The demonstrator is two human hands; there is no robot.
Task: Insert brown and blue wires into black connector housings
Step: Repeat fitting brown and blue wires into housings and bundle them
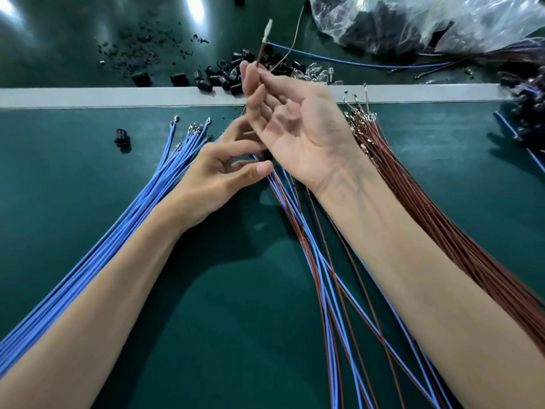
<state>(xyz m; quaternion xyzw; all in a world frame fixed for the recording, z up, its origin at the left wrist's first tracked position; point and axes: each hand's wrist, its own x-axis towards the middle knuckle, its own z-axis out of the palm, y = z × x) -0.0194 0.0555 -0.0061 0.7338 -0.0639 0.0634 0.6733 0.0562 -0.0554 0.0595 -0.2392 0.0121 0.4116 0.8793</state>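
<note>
Green mat (88,202): head view, the only one; we work over it, and a grey strip (88,97) crosses it on the far side.
Left hand (218,169): fingers and thumb curled round a black housing (264,155), held low at the centre, just above the mat.
Right hand (298,125): palm turned up, fingertips pinching a brown wire (259,59) that stands upright, its metal terminal (267,26) at the top and clear of any housing.
Wire against housing: the terminal is beyond and above the held housing, apart from it, so we judge it not yet inserted. We cannot tell whether a blue wire already sits in that housing.
Done so far: mixed wires (321,276), brown and blue paired, run from under our hands to the near edge. We take these for finished sets, though the hands hide their ends.
Blue bundle (132,219): left, many loose wires with bare terminals, waiting.
Brown bundle (427,208): right, a thick stock, also waiting.
Loose housings (224,76): a pile beyond the strip, and one stray housing (122,137) on the left.
Plastic bag (427,22): far right, with dark parts inside.
Progress: a handful done, and by our reckoning most wires are left.
</note>
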